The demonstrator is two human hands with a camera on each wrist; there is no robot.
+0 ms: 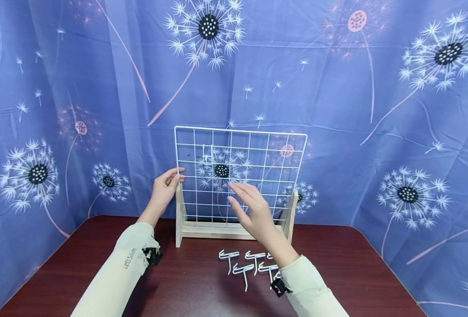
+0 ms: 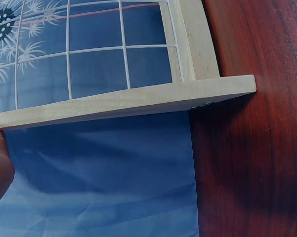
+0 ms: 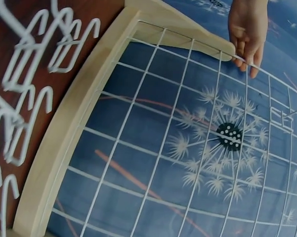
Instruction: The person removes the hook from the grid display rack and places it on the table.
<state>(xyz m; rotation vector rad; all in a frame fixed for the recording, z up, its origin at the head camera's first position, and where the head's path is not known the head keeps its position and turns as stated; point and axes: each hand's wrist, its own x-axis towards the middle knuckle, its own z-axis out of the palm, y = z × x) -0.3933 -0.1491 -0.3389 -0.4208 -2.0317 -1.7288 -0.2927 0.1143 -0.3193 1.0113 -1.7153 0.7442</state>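
A white wire grid panel [image 1: 239, 179] stands upright in a pale wooden stand [image 1: 218, 232]. My left hand [image 1: 164, 187] holds the panel's left edge just above the stand's left post, its fingertips reaching past the wire. In front of the panel's middle is my right hand [image 1: 255, 211], fingers extended and thumb apart, with nothing in them. One white hook [image 3: 281, 118] hangs on the grid, toward its upper left in the head view. Several more white hooks [image 1: 243, 268] lie on the table before the stand, some partly hidden by my right forearm.
The dark red wooden table [image 1: 190, 281] carries the stand near its back edge. Blue curtains [image 1: 139, 66] with a dandelion print hang close behind and at both sides. A small black device sits on each wrist.
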